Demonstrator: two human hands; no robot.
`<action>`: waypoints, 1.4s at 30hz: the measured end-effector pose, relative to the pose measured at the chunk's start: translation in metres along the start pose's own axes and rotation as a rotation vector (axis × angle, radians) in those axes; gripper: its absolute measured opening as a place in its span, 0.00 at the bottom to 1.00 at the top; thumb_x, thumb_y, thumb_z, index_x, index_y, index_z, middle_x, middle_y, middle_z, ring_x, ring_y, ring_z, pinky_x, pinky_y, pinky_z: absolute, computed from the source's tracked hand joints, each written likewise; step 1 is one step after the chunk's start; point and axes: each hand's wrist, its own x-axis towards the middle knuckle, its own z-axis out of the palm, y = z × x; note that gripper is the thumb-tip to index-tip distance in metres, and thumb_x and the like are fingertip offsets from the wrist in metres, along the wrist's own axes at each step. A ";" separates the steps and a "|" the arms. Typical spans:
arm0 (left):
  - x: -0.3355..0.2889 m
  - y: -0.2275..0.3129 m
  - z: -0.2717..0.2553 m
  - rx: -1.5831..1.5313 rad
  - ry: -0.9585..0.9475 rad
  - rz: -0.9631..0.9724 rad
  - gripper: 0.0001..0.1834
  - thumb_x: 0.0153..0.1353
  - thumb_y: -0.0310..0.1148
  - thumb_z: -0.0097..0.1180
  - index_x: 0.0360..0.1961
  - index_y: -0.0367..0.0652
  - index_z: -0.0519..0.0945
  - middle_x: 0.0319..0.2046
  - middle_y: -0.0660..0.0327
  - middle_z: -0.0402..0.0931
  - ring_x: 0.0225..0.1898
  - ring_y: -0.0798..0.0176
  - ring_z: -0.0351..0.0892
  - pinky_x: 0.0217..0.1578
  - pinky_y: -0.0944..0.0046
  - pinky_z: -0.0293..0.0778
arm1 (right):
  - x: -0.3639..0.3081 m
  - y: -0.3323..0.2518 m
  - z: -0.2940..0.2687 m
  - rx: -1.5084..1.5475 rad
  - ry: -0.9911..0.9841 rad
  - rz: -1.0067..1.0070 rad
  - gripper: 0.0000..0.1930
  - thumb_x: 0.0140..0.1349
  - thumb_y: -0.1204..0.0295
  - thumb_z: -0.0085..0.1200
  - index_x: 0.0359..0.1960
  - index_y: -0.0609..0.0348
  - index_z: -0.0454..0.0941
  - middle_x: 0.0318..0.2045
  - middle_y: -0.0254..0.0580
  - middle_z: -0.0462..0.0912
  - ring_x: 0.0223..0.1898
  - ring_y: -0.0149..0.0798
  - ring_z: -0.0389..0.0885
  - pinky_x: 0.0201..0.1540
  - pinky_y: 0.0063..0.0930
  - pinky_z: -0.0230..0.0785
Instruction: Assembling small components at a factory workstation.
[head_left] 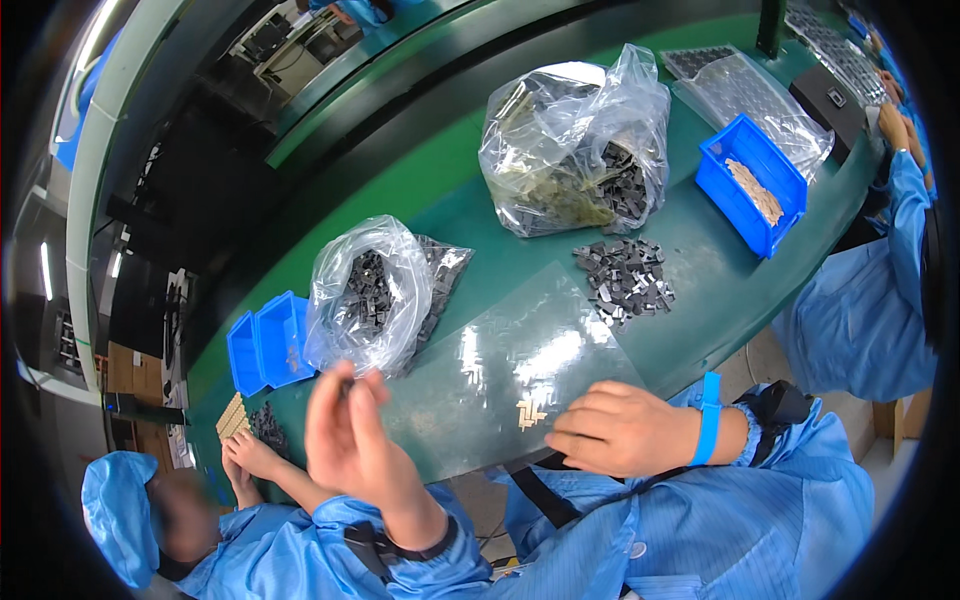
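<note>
My left hand (350, 440) is raised in front of the clear plastic bag (325, 330) of small black pieces. Its thumb and fingertips come together around a dark spot, too blurred to name. On the clear sheet at the table's near edge, my right hand (615, 430) lies palm down, its fingers loosely bent toward the left. Just beyond its fingertips is a small cluster of tan strips (530, 413). A loose pile of small black and grey pieces (625, 280) lies farther off. What is under the right palm stays hidden.
A larger clear bag (540, 150) of black pieces stands at the back. Blue bins (755, 235) (280, 335) sit right and left. A co-worker's hands (250, 455) touch a tan sheet (232, 415) at left; another person (850, 310) is at right.
</note>
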 end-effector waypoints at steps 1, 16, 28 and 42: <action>0.014 -0.005 -0.002 0.098 0.008 -0.059 0.18 0.54 0.21 0.53 0.48 0.32 0.71 0.43 0.48 0.74 0.41 0.58 0.77 0.36 0.66 0.75 | -0.001 -0.001 0.006 -0.031 -0.027 -0.035 0.16 0.48 0.69 0.54 0.39 0.62 0.75 0.35 0.40 0.75 0.37 0.38 0.74 0.37 0.27 0.65; -0.070 0.015 -0.061 -0.218 -1.444 -0.672 0.21 0.45 0.27 0.64 0.43 0.34 0.76 0.44 0.48 0.74 0.47 0.55 0.75 0.47 0.62 0.70 | -0.012 0.012 0.023 -0.057 0.085 0.036 0.11 0.45 0.72 0.50 0.32 0.62 0.75 0.34 0.38 0.76 0.38 0.37 0.74 0.37 0.27 0.66; -0.145 0.002 -0.016 -0.799 -0.051 -1.127 0.28 0.60 0.25 0.48 0.60 0.40 0.53 0.50 0.49 0.68 0.55 0.54 0.67 0.51 0.57 0.69 | -0.006 -0.006 0.028 0.105 0.062 -0.040 0.09 0.44 0.71 0.55 0.28 0.61 0.75 0.29 0.37 0.75 0.34 0.37 0.74 0.36 0.30 0.65; -0.156 0.001 -0.013 -0.851 -0.006 -1.119 0.16 0.58 0.20 0.48 0.47 0.45 0.65 0.43 0.61 0.72 0.46 0.65 0.72 0.47 0.61 0.72 | 0.013 0.005 0.039 0.329 -0.132 0.153 0.09 0.53 0.67 0.56 0.32 0.58 0.76 0.34 0.35 0.74 0.34 0.37 0.73 0.39 0.29 0.63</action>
